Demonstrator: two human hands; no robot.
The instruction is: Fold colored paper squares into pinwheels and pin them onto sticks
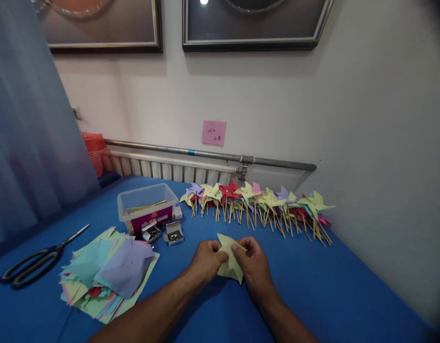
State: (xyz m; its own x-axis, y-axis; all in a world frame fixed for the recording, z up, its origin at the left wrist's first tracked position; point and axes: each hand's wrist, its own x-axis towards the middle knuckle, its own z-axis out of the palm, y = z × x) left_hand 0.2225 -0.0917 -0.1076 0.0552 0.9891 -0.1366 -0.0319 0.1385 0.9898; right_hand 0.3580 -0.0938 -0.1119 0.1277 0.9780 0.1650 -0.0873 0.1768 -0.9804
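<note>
Left hand point(205, 259) and right hand point(254, 264) both pinch a yellow paper square point(230, 259) above the blue surface point(313, 286), folding its corners inward, finished pinwheels point(257, 202) lined up behind.

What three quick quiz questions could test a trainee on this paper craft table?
1. True or false: both hands grip one yellow paper piece.
2. What lies at the table's far left edge? A) scissors B) a stapler C) a ruler
3. Where do the finished pinwheels lie?

Key
1. True. The left hand and the right hand pinch the folded yellow piece between them, just above the blue table.
2. A. Black-handled scissors lie left of the stack of coloured paper squares.
3. The pinwheels lie in a row along the wall, right of the clear plastic box and the two small open boxes.
</note>
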